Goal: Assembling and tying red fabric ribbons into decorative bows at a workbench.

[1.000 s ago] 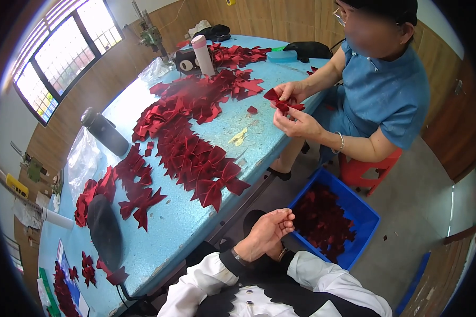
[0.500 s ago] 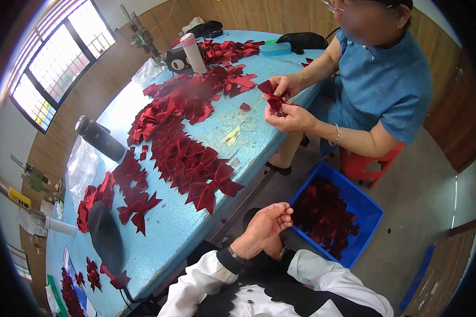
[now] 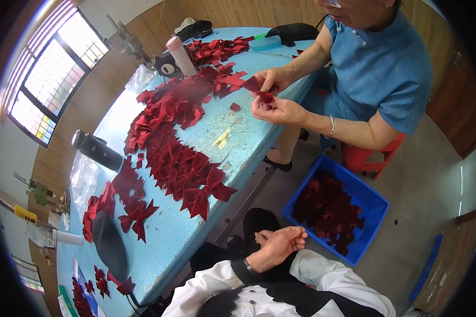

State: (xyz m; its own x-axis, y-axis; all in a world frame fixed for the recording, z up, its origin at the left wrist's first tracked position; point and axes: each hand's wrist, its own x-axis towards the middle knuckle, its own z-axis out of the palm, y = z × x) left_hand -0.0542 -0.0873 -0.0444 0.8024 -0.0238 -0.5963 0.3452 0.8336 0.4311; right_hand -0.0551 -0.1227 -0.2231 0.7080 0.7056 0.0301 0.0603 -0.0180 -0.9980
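Over my lap my two hands lie crossed, apart from the table and its pieces. My left hand [image 3: 276, 247] is on top, its fingers loosely curled together toward the blue bin, with nothing visible in them. Beneath it my right hand [image 3: 261, 237] is mostly hidden; only a few fingertips show on its left side, and what it holds, if anything, I cannot make out. The blue plastic bin [image 3: 376, 224] beside my hands holds a heap of dark red fabric pieces [image 3: 328, 208]. Red velvet bows [image 3: 188, 171] lie in rows on the light blue table [image 3: 169, 243].
Across the table corner a person in blue [image 3: 378, 79] holds a red bow [image 3: 264, 96] in both hands, seated on a red stool [image 3: 373, 158]. A dark flask [image 3: 98, 150], a pink-capped bottle [image 3: 181, 57] and a dark grey oval object [image 3: 108, 245] stand or lie on the table.
My hands have shifted slightly right and down in view, and fingertips of my right hand now show beneath the left. The other person's hands have moved slightly left with the bow.
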